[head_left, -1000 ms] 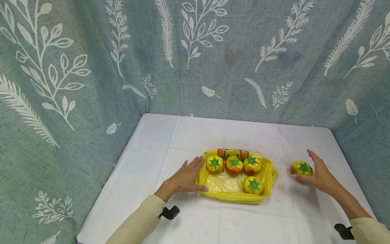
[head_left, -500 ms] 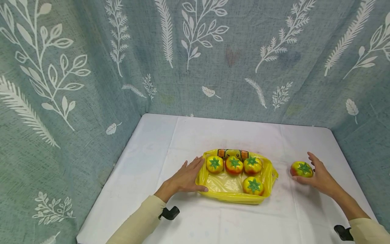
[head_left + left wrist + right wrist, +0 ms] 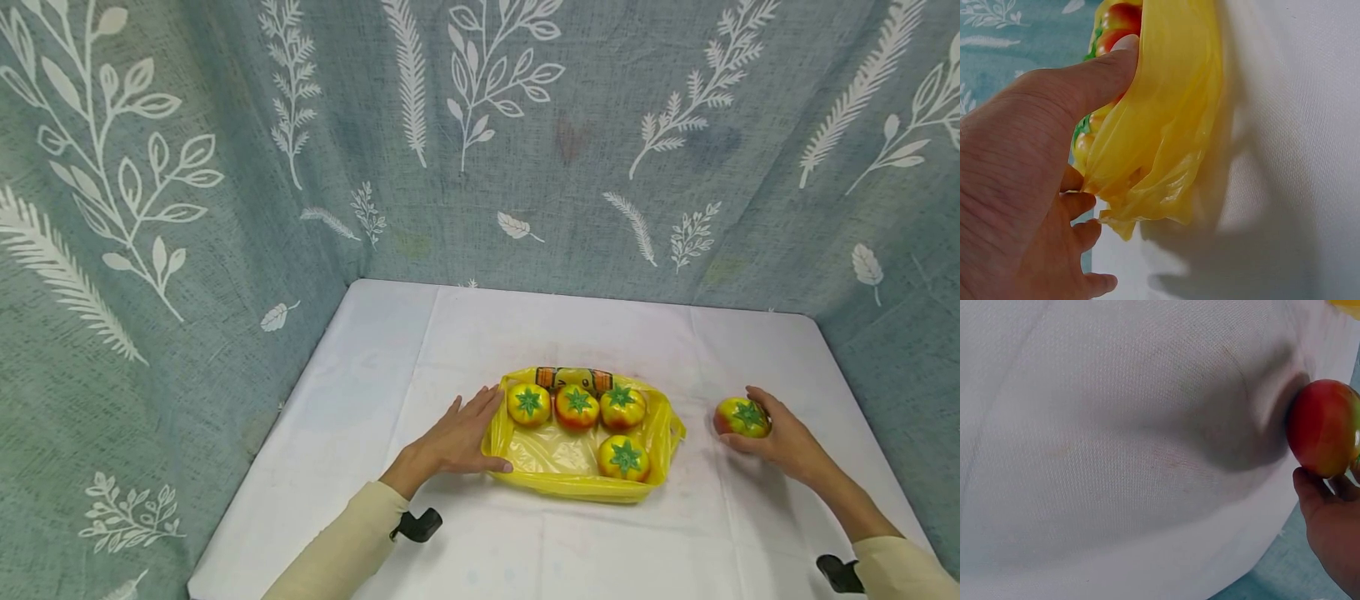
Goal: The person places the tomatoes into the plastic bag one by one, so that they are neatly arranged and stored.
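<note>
My left hand [image 3: 465, 435] rests spread at the left end of a yellow plastic bag [image 3: 562, 482], its thumb over the near rim. In the left wrist view, the thumb lies along the edge of the bag and the other fingers extend past its crumpled end. Several toy tomatoes [image 3: 528, 402], yellow-red with green star-shaped tops, sit inside the bag. To the right of it, my right hand [image 3: 787, 442] grips another toy tomato [image 3: 738, 417] between thumb and fingers. The right wrist view shows this tomato's red side [image 3: 1319, 428], with the thumb at its lower edge.
A white cloth [image 3: 615, 542] covers the table. Blue-green leaf-print curtains [image 3: 510, 200] stand along its back and sides. Black wrist cameras [image 3: 418, 523] sit on both forearms. A printed picture shows on the bag's far edge.
The right hand's fingers have drawn in from a wide spread onto the toy tomato, which stays at the same place. The left hand and the bag have not moved.
</note>
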The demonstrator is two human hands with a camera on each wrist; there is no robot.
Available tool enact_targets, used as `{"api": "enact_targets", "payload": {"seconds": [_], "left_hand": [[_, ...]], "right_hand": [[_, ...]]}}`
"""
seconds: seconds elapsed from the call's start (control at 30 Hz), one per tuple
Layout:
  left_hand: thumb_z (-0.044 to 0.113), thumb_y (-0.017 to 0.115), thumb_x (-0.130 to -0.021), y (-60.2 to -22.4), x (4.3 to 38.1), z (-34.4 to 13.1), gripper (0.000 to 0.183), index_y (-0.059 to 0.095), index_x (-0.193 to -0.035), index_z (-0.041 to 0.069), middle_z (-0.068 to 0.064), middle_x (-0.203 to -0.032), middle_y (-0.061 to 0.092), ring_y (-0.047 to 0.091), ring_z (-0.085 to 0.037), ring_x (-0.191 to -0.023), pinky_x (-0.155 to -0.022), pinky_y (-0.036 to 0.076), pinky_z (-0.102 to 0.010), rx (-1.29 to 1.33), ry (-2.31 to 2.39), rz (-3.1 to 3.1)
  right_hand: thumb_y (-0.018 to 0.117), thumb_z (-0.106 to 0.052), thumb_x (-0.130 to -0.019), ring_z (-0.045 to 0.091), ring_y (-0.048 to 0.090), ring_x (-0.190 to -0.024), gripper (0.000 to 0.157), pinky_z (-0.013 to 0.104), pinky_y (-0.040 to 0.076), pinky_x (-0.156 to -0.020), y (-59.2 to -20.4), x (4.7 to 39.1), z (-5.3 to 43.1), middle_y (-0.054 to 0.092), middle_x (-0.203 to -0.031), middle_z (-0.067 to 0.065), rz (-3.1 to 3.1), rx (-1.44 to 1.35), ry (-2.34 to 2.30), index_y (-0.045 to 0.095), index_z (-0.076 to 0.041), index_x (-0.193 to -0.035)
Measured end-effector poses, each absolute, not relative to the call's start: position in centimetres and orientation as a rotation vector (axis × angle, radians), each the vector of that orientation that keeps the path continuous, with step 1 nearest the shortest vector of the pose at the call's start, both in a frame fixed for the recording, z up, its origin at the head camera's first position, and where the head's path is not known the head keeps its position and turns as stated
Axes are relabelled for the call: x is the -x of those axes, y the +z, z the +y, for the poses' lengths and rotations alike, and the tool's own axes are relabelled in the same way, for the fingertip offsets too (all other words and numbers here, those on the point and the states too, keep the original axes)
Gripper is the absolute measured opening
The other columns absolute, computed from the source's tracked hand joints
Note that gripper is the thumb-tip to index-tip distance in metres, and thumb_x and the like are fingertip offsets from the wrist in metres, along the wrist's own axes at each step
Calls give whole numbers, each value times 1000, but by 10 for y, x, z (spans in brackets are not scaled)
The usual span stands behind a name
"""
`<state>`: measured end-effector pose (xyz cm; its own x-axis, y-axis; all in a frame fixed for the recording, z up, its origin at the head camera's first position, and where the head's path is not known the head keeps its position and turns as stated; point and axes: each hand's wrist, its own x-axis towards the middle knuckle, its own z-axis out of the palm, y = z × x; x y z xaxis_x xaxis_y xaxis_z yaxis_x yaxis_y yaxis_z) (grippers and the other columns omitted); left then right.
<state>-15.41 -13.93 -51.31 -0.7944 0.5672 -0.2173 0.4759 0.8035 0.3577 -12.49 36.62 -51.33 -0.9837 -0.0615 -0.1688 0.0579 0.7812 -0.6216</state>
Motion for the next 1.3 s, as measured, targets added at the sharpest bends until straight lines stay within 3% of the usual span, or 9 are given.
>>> {"api": "enact_targets", "payload": {"seconds": [0.33, 0.6, 1.3], "left_hand": [[69, 69, -83, -514, 153, -140, 117, 11, -163, 7, -8, -169, 11, 9, -25, -155, -122, 12, -56, -791, 410, 2676], [70, 69, -82, -515, 153, -140, 118, 11, -163, 7, -8, -169, 10, 9, -25, -155, -122, 12, -56, -790, 409, 2679], [70, 69, -83, -515, 154, -140, 118, 10, -163, 6, -8, -169, 10, 8, -25, -155, -121, 12, -56, -802, 402, 2678]], "right_hand": [[79, -38, -88, 60, 37, -121, 101, 75, 34, -100, -516, 125, 369, 26, -142, 47, 2794, -29, -928, 20, 18, -149], [76, -25, -91, 60, 37, -122, 85, 74, 35, -99, -516, 124, 370, 30, -140, 45, 2825, -18, -920, 25, 17, -146], [75, -28, -93, 61, 36, -122, 86, 74, 37, -97, -510, 125, 368, 29, -141, 46, 2845, -40, -898, 25, 16, -147]]}}
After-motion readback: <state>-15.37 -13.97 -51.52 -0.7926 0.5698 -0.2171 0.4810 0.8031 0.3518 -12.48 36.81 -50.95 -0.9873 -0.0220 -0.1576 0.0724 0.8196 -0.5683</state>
